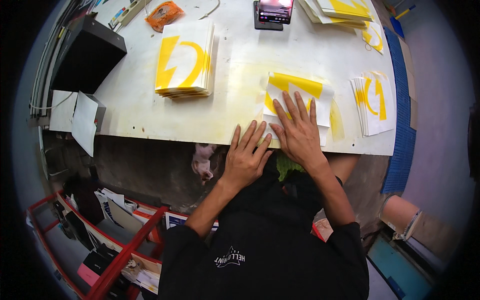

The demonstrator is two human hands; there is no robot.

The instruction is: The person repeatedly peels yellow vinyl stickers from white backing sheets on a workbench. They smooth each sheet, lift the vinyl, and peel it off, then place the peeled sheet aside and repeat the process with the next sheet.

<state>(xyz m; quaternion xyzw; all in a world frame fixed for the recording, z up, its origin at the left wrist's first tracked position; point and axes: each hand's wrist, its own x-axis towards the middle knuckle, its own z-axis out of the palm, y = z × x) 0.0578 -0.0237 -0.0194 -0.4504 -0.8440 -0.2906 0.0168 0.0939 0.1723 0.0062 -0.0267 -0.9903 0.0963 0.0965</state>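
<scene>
A white sheet with a yellow print (300, 92) lies partly folded at the near edge of the white table (150, 107). My right hand (297, 127) lies flat on it, fingers spread, pressing it down. My left hand (246, 157) rests flat beside it at the table's edge, fingertips touching the sheet's lower left corner. Neither hand grips anything.
A stack of the same printed sheets (186, 60) sits to the left, a smaller stack (372, 102) to the right, another pile (342, 10) at the back. A phone on a stand (272, 12), an orange bag (164, 14) and a black box (85, 55) stand farther off. A red shelf (115, 235) is below.
</scene>
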